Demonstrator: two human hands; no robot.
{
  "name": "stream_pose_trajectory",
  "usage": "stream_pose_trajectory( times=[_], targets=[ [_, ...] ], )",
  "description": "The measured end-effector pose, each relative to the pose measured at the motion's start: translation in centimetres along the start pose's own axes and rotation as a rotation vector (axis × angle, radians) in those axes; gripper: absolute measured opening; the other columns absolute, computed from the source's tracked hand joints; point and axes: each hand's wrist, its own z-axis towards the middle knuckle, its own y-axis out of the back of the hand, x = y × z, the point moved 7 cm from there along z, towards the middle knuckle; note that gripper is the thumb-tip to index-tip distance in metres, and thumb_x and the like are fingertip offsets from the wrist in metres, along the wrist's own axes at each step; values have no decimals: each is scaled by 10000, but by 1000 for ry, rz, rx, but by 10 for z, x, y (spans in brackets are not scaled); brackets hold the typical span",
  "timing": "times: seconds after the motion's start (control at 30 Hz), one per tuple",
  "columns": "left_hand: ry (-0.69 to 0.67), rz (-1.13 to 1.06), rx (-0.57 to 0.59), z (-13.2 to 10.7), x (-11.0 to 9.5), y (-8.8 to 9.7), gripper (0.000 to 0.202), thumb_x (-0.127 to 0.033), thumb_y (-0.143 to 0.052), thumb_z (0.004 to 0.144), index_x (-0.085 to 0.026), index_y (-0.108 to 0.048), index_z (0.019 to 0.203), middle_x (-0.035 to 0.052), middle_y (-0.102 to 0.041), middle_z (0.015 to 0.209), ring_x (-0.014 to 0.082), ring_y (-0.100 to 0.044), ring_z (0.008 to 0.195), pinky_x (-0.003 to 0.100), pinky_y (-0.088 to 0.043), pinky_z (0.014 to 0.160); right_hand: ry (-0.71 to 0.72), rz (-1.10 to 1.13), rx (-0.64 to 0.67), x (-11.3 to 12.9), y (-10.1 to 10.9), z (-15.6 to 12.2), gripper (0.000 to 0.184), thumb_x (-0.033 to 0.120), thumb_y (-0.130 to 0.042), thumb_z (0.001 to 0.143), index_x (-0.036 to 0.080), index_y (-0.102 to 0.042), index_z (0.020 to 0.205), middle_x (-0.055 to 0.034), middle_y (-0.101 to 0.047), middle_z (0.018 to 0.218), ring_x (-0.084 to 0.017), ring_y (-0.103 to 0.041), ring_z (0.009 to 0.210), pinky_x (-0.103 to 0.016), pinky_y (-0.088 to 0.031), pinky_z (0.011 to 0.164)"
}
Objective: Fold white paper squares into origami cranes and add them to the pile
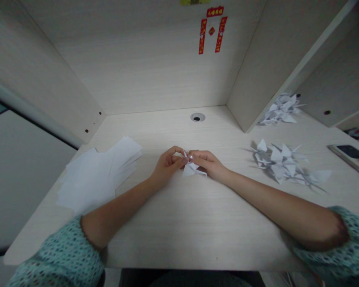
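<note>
Over the middle of the desk, my left hand and my right hand meet around a small white origami crane. My left thumb and index finger pinch a thin upright point of it. The right thumb and fingers grip it from the other side, thumb tips close together. White folds spread out below my fingers; part of the paper is hidden behind them. A stack of loose white paper sheets lies by my left forearm. Several folded white paper cranes are heaped beyond my right forearm.
More paper cranes sit behind the upright divider panel. A phone lies at the right. A round cable hole is set near the back panel, which carries red paper decorations. The desk's front edge runs below my arms.
</note>
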Motion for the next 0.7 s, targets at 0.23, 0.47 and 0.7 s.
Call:
stream_pose_trajectory(
  times=[0.23, 0.47, 0.7],
  targets=[
    [-55, 54, -156, 1, -3, 10, 267, -394, -692, 741, -180, -545, 801, -33, -633, 576, 89, -552, 496, 192, -390, 505, 157, 9, -272, 5, 21, 2, 274, 451, -510, 878, 221, -658, 895, 0, -579, 748, -140, -540, 700, -269, -442, 673],
    [-93, 56, -240, 4, -1, 20, 273, -408, -687, 739, -184, -554, 820, -39, -626, 571, 101, -570, 529, 213, -402, 556, 395, -326, -326, 22, 24, -3, 284, 338, -638, 817, 316, -676, 1097, -63, -584, 1148, -189, -575, 1001, -337, -478, 845],
    [-143, 137, -159, -3, -8, 8, 217, -375, -673, 765, -191, -569, 809, -37, -637, 621, 107, -583, 593, 219, -408, 577, 403, -390, -367, 25, 23, -7, 146, 316, -638, 818, 285, -751, 905, -51, -689, 907, -184, -621, 873, -340, -476, 785]
  ],
)
